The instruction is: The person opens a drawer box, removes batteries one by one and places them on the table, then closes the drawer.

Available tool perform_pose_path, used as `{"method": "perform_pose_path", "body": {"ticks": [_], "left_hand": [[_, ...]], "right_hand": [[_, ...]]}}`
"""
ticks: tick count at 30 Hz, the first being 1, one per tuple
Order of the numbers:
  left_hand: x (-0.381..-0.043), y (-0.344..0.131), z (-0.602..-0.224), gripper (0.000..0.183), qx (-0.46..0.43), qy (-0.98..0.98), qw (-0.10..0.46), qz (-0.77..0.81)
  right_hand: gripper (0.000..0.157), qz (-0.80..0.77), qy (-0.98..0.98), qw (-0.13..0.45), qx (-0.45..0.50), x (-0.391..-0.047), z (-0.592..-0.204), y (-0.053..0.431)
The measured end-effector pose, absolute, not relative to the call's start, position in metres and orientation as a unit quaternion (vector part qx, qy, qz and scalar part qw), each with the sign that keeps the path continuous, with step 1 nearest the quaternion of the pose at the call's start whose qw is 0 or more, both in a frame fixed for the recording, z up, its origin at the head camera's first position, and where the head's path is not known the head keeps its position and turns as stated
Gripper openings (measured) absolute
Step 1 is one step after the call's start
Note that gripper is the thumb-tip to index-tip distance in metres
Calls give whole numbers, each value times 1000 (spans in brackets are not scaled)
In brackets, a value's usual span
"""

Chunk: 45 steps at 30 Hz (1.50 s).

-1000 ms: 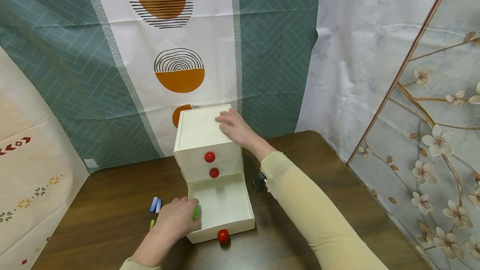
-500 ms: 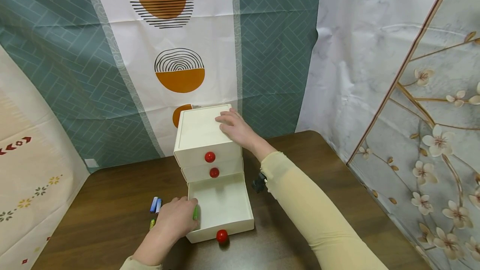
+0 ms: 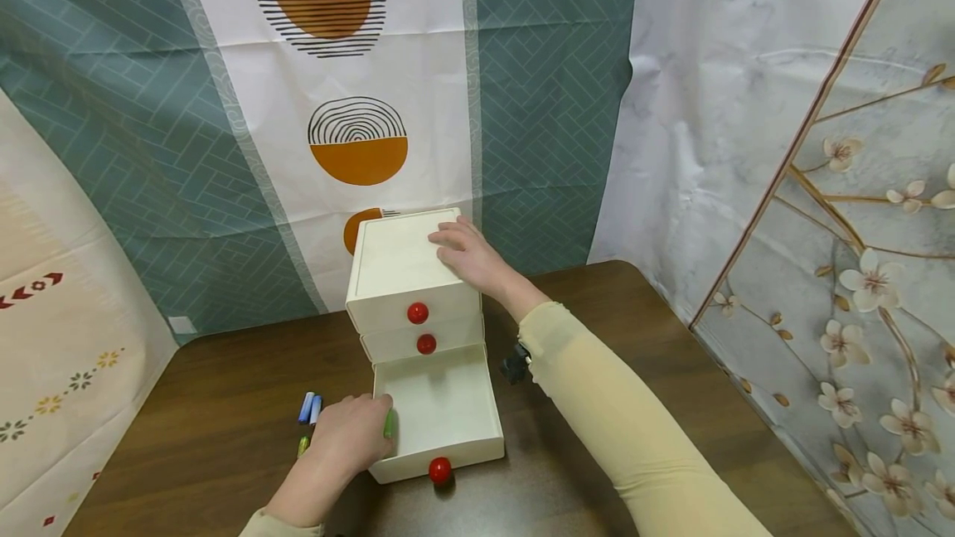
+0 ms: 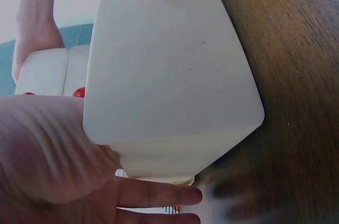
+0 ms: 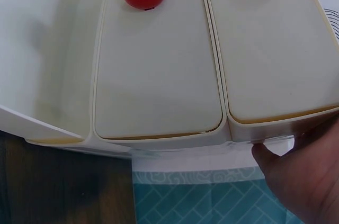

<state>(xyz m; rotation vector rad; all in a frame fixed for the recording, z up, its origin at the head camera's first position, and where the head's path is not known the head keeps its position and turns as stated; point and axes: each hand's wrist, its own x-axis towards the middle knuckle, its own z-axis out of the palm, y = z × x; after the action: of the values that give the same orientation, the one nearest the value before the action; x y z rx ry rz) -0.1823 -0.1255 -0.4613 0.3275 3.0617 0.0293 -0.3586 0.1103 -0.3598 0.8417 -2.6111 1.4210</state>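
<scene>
A white three-drawer unit [image 3: 418,301] stands on the table with its bottom drawer [image 3: 448,413] pulled out. My left hand [image 3: 346,437] lies over that drawer's left wall, with a narrow green object [image 3: 389,423] between thumb and forefinger, mostly hidden. In the left wrist view, two straight fingers [image 4: 159,192] extend along the outside of the drawer. My right hand [image 3: 477,259] rests on the unit's top near the right edge, fingers spread loosely; the right wrist view shows its thumb [image 5: 265,158] by the side wall. Red round knobs [image 3: 440,471] mark the drawer fronts.
Two blue-and-white cylinders [image 3: 307,407] and a yellow-green one [image 3: 302,446] lie on the brown wooden table [image 3: 246,421], left of the left hand. A patterned cloth [image 3: 552,147] hangs behind the unit. Both upper drawers are closed.
The pulled-out drawer's front has shifted very slightly left, and a little less of the green object shows. My right hand has stayed in place.
</scene>
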Motion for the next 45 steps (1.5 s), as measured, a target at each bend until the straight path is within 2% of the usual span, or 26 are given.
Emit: {"method": "perform_pose_path", "body": {"ticks": [27, 45], "left_hand": [[-182, -124, -460, 25, 116, 993, 37, 7], [-183, -125, -460, 34, 110, 992, 49, 23]], "right_hand": [[47, 461, -843, 23, 274, -358, -360, 111], [47, 458, -846, 26, 270, -360, -361, 110]]}}
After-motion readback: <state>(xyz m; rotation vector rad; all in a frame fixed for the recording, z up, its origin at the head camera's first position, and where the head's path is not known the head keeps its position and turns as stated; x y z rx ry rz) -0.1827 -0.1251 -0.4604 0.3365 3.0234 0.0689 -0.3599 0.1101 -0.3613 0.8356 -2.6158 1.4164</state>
